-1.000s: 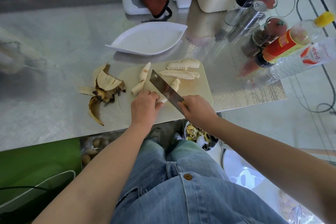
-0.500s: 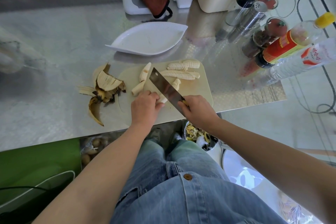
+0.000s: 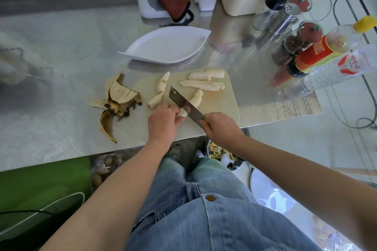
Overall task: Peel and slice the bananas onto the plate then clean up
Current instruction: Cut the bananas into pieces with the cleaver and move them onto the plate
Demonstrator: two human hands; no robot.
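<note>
Left hand (image 3: 163,121) pinches a banana piece (image 3: 182,112) on the board while right hand (image 3: 221,128) grips the knife (image 3: 183,104).

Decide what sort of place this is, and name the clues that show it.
Most likely a kitchen prep area: a stainless-steel counter, a cutting board where a knife is slicing peeled banana, and sauce bottles and a metal shaker clustered at the right.

Left hand (image 3: 163,122) grips banana piece (image 3: 182,112) on cutting board (image 3: 224,104). Right hand (image 3: 221,128) holds knife (image 3: 184,104), blade across piece beside left fingers (image 3: 173,109). Sliced banana (image 3: 206,74) at board's far edge. Peels (image 3: 118,101) left of board on table (image 3: 61,67). White plate (image 3: 169,48) beyond board.
</note>
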